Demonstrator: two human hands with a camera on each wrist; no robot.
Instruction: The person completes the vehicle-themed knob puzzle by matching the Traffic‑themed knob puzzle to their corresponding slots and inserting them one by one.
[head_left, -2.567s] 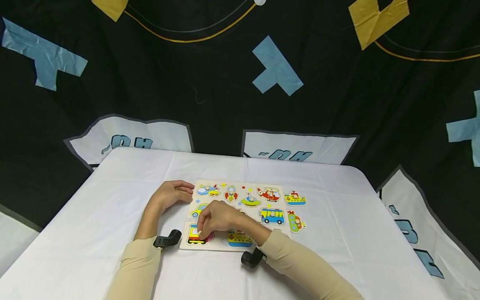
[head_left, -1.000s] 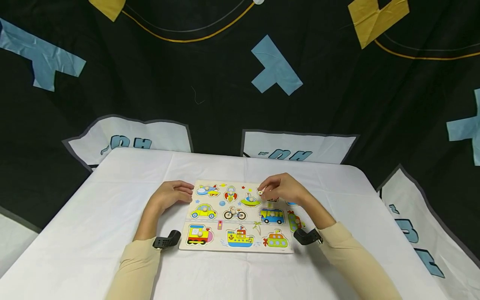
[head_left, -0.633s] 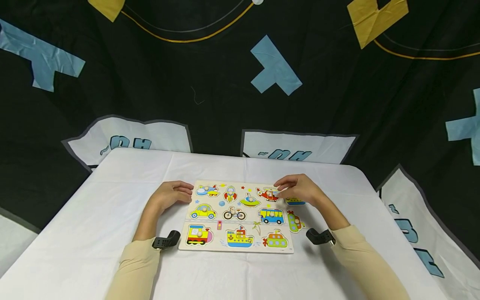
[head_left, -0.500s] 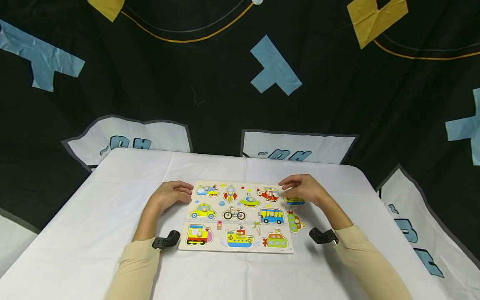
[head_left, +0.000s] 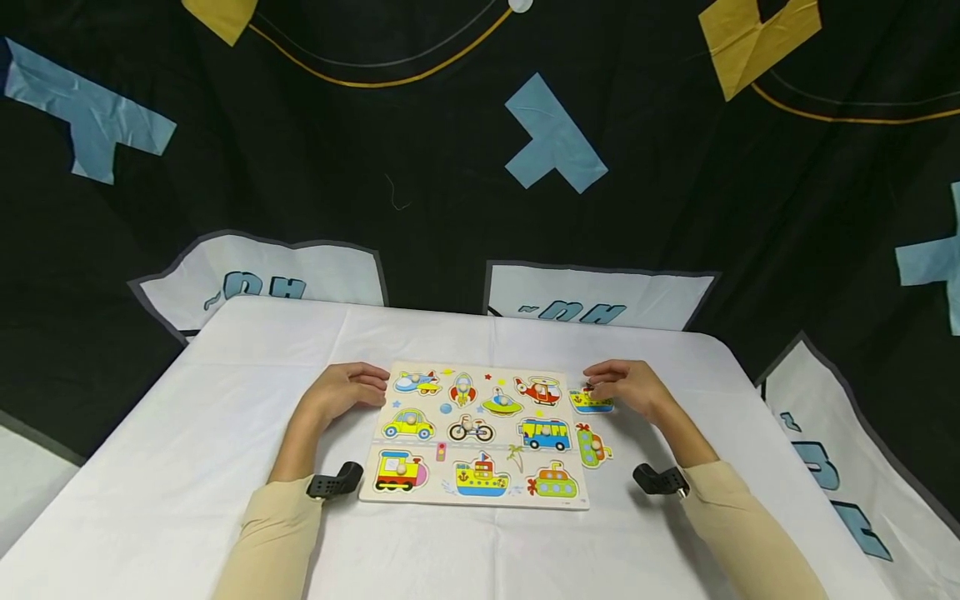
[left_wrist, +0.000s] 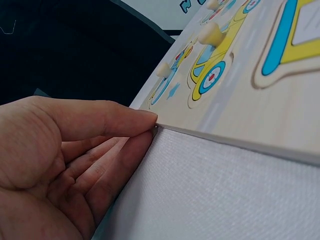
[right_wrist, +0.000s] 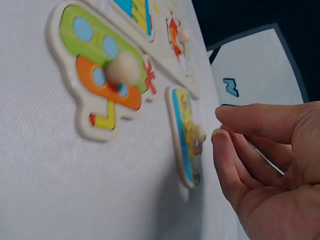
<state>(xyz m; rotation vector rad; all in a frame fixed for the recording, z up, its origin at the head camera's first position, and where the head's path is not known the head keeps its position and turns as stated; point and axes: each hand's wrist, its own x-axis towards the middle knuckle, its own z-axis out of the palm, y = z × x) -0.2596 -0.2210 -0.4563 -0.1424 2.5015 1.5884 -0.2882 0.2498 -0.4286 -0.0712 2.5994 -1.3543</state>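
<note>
A wooden knob puzzle board (head_left: 516,497) lies flat on the table, with vehicle pieces in it such as a train (head_left: 401,471) and a bus (head_left: 543,433). My left hand (head_left: 341,394) pinches the board's left edge between thumb and fingers, as the left wrist view shows. Right of the board lie two loose pieces, a ship (right_wrist: 183,130) and a submarine (right_wrist: 102,65), each with a round wooden knob. Close by the ship piece hovers my right hand (head_left: 630,388), thumb and forefinger slightly apart with nothing between them.
White cloth covers the table (head_left: 435,550). Behind it hangs a black backdrop (head_left: 420,183) with blue and yellow patches. Ship and submarine pictures show in the board's bottom row. Each wrist wears a black strap with a camera, such as the left one (head_left: 336,481).
My right hand has left the train piece at the board's lower left. It passed over the helicopter and came to the loose ship piece. My left hand stays at the board's edge.
</note>
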